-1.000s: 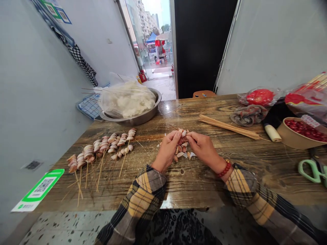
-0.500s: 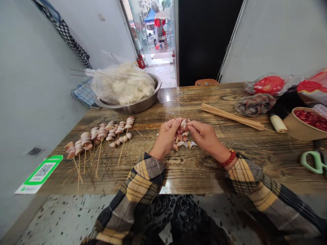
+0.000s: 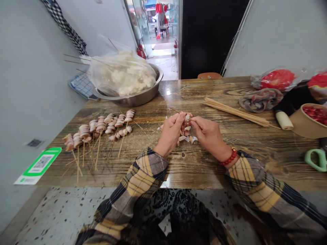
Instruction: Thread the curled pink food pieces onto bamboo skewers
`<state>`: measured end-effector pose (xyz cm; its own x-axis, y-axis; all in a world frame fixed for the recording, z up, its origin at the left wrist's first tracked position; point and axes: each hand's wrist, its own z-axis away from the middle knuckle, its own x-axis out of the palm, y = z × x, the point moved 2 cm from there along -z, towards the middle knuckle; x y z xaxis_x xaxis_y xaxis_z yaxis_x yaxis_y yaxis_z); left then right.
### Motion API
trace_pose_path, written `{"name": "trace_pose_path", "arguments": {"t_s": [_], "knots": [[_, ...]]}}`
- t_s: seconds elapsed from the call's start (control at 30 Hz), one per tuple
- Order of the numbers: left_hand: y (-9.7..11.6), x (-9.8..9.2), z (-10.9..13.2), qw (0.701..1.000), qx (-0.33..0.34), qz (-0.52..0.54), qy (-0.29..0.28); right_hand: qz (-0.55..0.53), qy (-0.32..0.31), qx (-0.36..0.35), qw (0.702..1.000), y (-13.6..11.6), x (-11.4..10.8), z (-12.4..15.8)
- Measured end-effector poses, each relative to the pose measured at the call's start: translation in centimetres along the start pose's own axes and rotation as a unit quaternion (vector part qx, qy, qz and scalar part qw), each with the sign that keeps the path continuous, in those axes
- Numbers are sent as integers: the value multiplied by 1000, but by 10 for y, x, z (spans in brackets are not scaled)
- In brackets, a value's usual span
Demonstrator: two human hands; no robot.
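My left hand is closed over the middle of the wooden table, its thumb and fingers pinching a pale garlic clove. A thin stick pokes out past its fingers, partly hidden. From the other side, my right hand pinches at the same clove, fingertips touching it. Under both hands lies a small pile of loose garlic cloves with bits of skin. Off to the left, several garlic skewers rest in a row, their bare stick ends toward me.
A steel basin with a plastic-bagged white mass stands at the back left. To the right lie bare bamboo skewers, a crumpled cloth, a tub of red pieces and green-handled scissors. A QR card sits at the left edge.
The view has tilted down slightly. Both hands stay together at the clove; the thin stick now shows beyond my left fingers, where it did not show before.
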<state>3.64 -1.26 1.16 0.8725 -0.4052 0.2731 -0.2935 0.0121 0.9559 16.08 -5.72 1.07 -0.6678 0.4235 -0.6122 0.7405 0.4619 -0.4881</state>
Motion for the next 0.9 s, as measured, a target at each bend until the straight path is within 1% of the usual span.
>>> {"name": "trace_pose_path", "arguments": {"t_s": [0.07, 0.2, 0.3, 0.4, 0.43, 0.5, 0.57, 0.63, 0.7, 0.77, 0.83, 0.9], "knots": [[-2, 0, 0, 1000, 0, -7, 4, 6, -1, 2, 1000, -1, 0, 1], [-6, 2, 1, 999, -2, -36, 15, 32, -23, 15, 999, -4, 0, 0], [-3, 2, 2, 999, -9, -37, 13, 36, -30, 19, 999, -5, 0, -2], [3, -5, 0, 999, 2, -54, 10, 34, -9, 26, 999, 1, -2, -7], [6, -10, -2, 997, 15, -69, 21, 38, 6, 33, 999, 4, -4, -8], [10, -22, -8, 989, 47, -124, 61, 51, 40, 48, 997, 14, -10, -10], [13, -34, -13, 968, 70, -222, 97, 61, 65, 61, 994, 23, -16, -11], [13, -42, -18, 931, 87, -341, 100, 66, 80, 72, 992, 31, -21, -11], [13, -45, -20, 887, 107, -443, 75, 62, 91, 77, 991, 35, -24, -12], [10, -46, -20, 850, 124, -510, 41, 52, 98, 73, 991, 38, -23, -12], [7, -47, -21, 824, 132, -551, 16, 47, 96, 69, 992, 39, -20, -12], [6, -50, -22, 803, 134, -581, 10, 51, 87, 71, 992, 41, -17, -12]]}}
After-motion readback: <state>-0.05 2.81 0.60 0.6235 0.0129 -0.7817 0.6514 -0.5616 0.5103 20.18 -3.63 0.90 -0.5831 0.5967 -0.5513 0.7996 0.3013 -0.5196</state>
